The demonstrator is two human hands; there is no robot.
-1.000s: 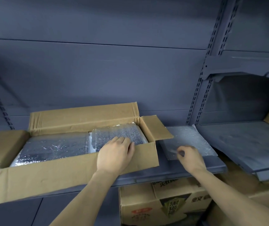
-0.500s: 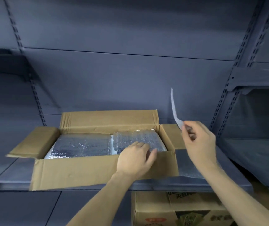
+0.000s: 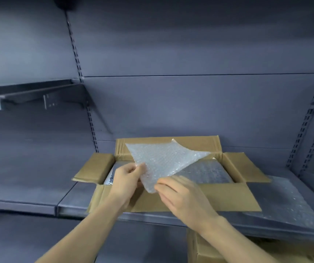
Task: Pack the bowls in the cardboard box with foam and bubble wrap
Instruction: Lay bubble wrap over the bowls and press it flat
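An open cardboard box point(image 3: 226, 196) stands on a grey metal shelf point(image 3: 72, 198), all its flaps folded out. Silvery wrapped packing point(image 3: 207, 172) fills the inside; no bowl shows. Above the box's front I hold a sheet of bubble wrap point(image 3: 163, 160) with both hands. My left hand point(image 3: 128, 179) pinches its left edge. My right hand point(image 3: 182, 194) pinches its lower corner from the right.
More bubble wrap point(image 3: 283, 205) lies on the shelf to the right of the box. Another cardboard box point(image 3: 209, 249) sits below the shelf at the lower right. An upper shelf bracket point(image 3: 38, 95) juts out at the left. Slotted uprights run up the back wall.
My right hand brought the bubble wrap sheet from the right over the box. My left hand left the packing inside the box and took the sheet's left edge. The view shifted left.
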